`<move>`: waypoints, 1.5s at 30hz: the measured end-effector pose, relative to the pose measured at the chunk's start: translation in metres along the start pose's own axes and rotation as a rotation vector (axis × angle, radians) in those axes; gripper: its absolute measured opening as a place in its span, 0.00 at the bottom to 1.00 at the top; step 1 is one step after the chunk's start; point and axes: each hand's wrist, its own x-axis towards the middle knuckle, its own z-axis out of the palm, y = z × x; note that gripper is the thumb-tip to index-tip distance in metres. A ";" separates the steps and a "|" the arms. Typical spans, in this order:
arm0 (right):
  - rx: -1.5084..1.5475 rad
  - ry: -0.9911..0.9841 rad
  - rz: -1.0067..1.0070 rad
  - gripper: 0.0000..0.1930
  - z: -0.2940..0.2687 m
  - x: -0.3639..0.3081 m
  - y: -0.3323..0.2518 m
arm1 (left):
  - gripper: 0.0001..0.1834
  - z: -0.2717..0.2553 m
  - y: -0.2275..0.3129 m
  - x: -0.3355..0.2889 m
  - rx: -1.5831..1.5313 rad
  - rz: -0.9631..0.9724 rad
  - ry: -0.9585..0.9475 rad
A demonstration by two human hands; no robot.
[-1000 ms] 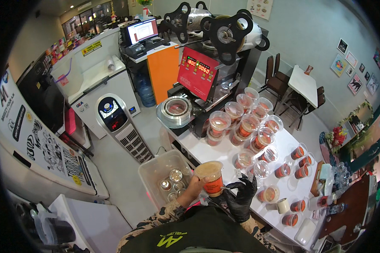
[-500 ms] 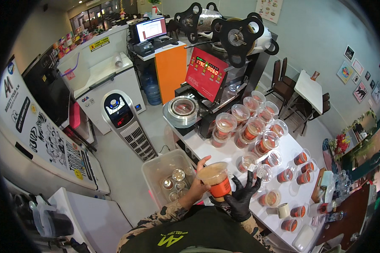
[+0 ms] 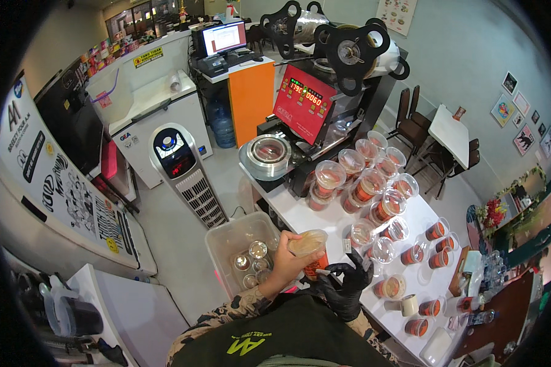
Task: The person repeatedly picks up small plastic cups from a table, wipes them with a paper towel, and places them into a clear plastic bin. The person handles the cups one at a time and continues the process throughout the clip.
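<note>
Though near table edge (image 3: 275, 207) — cup (image 3: 318, 264) between hands (image 3: 289, 264) (image 3: 343, 289)

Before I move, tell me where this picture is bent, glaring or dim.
In the head view, the tall fridge bows near the black rim; in the head view, highlights glint on the clear plastic cups and the computer screen is bright; in the head view, the dark container at lower left is dim, and the black-gloved right hand shows little detail.
</note>
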 end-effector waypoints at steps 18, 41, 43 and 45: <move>-0.424 0.137 -0.417 0.61 0.013 -0.014 0.033 | 0.33 0.011 -0.005 -0.015 0.290 0.054 0.067; -0.211 0.228 0.109 0.44 -0.005 -0.028 0.058 | 0.36 -0.177 0.179 -0.026 1.265 0.873 1.082; -0.093 0.222 0.111 0.45 -0.002 -0.031 0.060 | 0.34 -0.199 0.213 -0.042 1.282 1.042 1.287; -0.072 0.183 0.122 0.46 0.000 -0.032 0.062 | 0.35 -0.208 0.236 -0.066 1.330 1.102 1.501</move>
